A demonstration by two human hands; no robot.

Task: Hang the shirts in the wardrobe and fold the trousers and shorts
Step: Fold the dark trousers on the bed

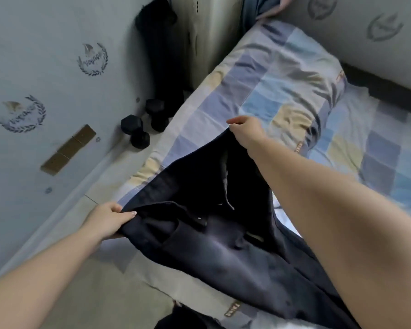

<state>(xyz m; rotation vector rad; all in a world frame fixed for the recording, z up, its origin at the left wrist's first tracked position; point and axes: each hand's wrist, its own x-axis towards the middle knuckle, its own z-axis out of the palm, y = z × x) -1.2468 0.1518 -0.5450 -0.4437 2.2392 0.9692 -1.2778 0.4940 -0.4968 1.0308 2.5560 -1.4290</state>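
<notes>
Two hands (108, 218) (246, 130) hold dark trousers (218, 233) over bed (282, 74).

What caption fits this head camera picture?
Both hands, left and right, hold dark trousers over a checked bed.

Single head view, wide-angle, tilted. Looks forward and steeply down from above the bed (282, 74), close over both forearms. Left hand (105, 220) low in frame, right hand (246, 131) near centre. Wall (45, 91) at left edge, floor (138, 174) between. No second view to overlap.
</notes>
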